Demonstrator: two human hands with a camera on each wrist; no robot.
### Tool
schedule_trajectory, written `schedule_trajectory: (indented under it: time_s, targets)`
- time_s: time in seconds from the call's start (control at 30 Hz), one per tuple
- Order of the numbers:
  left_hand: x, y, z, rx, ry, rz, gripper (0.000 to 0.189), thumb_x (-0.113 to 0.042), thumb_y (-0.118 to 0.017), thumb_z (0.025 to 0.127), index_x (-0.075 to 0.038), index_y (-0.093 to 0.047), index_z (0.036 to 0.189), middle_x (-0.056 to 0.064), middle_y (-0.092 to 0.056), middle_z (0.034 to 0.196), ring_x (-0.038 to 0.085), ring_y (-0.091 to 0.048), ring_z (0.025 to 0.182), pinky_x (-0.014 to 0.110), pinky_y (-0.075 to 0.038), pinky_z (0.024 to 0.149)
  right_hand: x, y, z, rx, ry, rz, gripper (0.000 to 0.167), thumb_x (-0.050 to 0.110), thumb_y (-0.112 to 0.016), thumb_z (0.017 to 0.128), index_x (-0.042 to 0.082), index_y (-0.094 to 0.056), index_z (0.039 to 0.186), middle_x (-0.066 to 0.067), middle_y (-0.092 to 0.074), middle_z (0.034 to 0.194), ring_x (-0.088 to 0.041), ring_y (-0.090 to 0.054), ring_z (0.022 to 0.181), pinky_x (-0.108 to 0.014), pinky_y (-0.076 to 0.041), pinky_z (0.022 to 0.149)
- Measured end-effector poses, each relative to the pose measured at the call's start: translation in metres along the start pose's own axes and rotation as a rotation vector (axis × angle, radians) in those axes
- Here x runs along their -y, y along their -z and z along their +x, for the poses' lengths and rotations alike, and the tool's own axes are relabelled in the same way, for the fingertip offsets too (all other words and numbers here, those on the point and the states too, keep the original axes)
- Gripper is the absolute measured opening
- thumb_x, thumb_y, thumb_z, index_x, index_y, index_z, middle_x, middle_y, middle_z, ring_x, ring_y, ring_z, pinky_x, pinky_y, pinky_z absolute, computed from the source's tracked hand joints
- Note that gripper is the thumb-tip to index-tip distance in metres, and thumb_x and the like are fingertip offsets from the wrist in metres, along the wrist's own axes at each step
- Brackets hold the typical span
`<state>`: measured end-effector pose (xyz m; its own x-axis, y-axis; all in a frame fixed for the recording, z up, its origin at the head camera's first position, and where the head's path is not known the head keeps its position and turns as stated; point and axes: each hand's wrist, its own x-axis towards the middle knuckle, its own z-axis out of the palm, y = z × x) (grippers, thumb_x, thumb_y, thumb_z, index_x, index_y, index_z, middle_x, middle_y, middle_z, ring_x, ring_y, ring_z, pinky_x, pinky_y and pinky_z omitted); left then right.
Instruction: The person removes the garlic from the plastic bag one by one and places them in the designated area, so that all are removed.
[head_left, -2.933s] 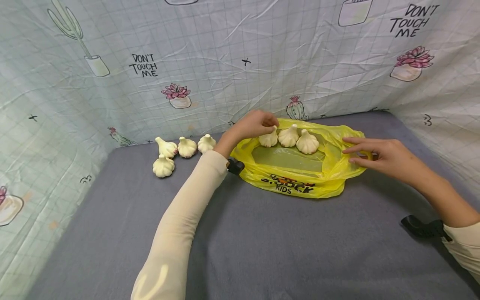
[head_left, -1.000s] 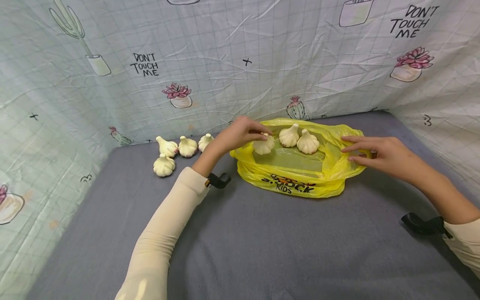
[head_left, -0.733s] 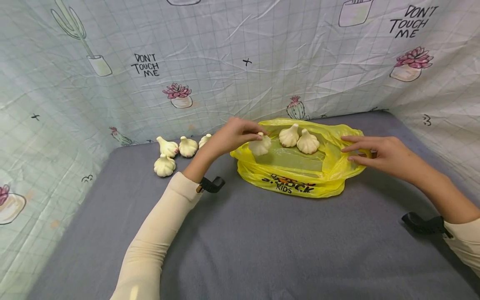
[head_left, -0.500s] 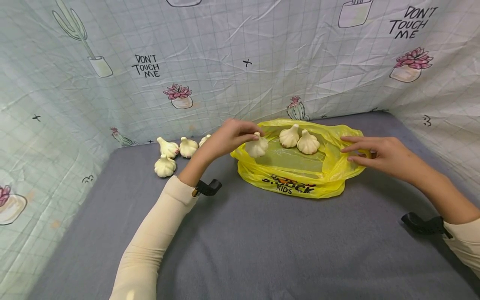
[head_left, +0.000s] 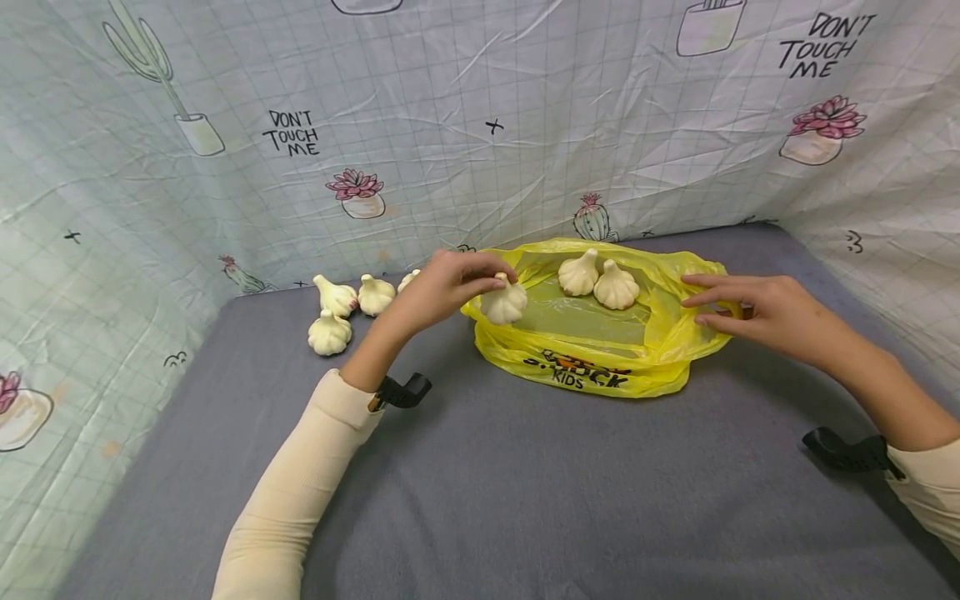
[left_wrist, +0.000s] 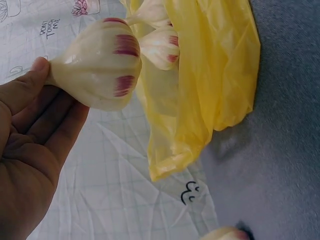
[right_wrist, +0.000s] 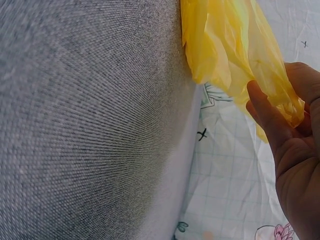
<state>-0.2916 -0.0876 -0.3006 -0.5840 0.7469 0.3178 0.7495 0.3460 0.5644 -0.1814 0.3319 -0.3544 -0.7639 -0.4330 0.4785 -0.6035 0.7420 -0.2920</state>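
Note:
A garlic bulb [head_left: 504, 302] hangs by its neck from my left hand [head_left: 448, 287], pinched between thumb and fingers over the left rim of a yellow plastic bag [head_left: 517, 354]. Purple streaks mark this bulb [left_wrist: 97, 67] in the left wrist view. Inside the wide-mouthed bag sit two more garlic bulbs, one [head_left: 578, 272] beside the other [head_left: 617, 285]. My right hand [head_left: 776, 312] holds the bag's right edge; in the right wrist view the thin yellow plastic [right_wrist: 270, 75] lies between thumb and fingers.
Several garlic bulbs [head_left: 330, 332] stand at the back left of the grey table [head_left: 480, 500], one partly hidden behind my left hand. A printed cloth [head_left: 450, 108] rises behind and along the sides.
My left hand has drawn leftward and toward me, carrying a garlic bulb from beside the other two to the bag's left rim. The right hand and bag have barely moved.

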Motion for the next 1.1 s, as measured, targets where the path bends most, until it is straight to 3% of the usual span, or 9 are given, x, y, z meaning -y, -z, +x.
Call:
schedule_trajectory:
  time_s: [0.27, 0.5, 0.73, 0.87, 1.1]
  targets:
    - [0.004, 0.007, -0.013, -0.021, 0.051, 0.009, 0.019, -0.015, -0.068, 0.099, -0.010, -0.077, 0.115, 0.000, -0.076, 0.108, 0.009, -0.069, 0.094, 0.029, -0.053, 0.076, 0.000, 0.000, 0.001, 0.002, 0.000, 0.000, 0.036, 0.002, -0.084, 0.079, 0.016, -0.079, 0.111, 0.005, -0.066, 0.135, 0.002, -0.045, 0.062, -0.015, -0.037, 0.056]
    - [0.011, 0.019, -0.026, -0.043, 0.079, 0.029, 0.020, -0.014, -0.067, 0.099, -0.009, -0.077, 0.116, 0.000, -0.076, 0.109, 0.011, -0.069, 0.099, 0.031, -0.054, 0.082, 0.002, 0.001, 0.001, 0.010, -0.026, -0.006, 0.035, 0.002, -0.084, 0.079, 0.017, -0.079, 0.111, 0.002, -0.067, 0.134, 0.002, -0.044, 0.061, -0.015, -0.037, 0.055]
    - [0.015, 0.029, -0.037, -0.050, 0.082, 0.058, 0.019, -0.018, -0.067, 0.100, -0.012, -0.077, 0.115, -0.001, -0.076, 0.108, 0.012, -0.066, 0.089, 0.026, -0.049, 0.071, 0.001, 0.001, 0.000, 0.019, -0.039, -0.008, 0.035, 0.002, -0.083, 0.081, 0.017, -0.079, 0.112, 0.000, -0.067, 0.135, 0.002, -0.043, 0.060, -0.016, -0.036, 0.054]
    - [0.019, 0.032, -0.044, -0.052, 0.116, 0.062, 0.019, -0.016, -0.066, 0.100, -0.012, -0.077, 0.115, 0.000, -0.076, 0.107, 0.014, -0.063, 0.082, 0.025, -0.047, 0.068, 0.001, 0.000, 0.000, 0.010, -0.025, -0.008, 0.035, 0.002, -0.084, 0.080, 0.017, -0.079, 0.111, 0.003, -0.066, 0.134, 0.002, -0.044, 0.061, -0.015, -0.037, 0.055]
    - [0.030, 0.038, -0.055, -0.068, 0.134, 0.084, 0.017, -0.017, -0.067, 0.100, -0.013, -0.078, 0.113, -0.003, -0.076, 0.106, 0.010, -0.068, 0.091, 0.025, -0.054, 0.075, -0.001, 0.001, 0.001, -0.004, 0.014, -0.018, 0.036, 0.001, -0.085, 0.078, 0.016, -0.079, 0.110, 0.007, -0.066, 0.135, 0.003, -0.044, 0.061, -0.015, -0.037, 0.055]
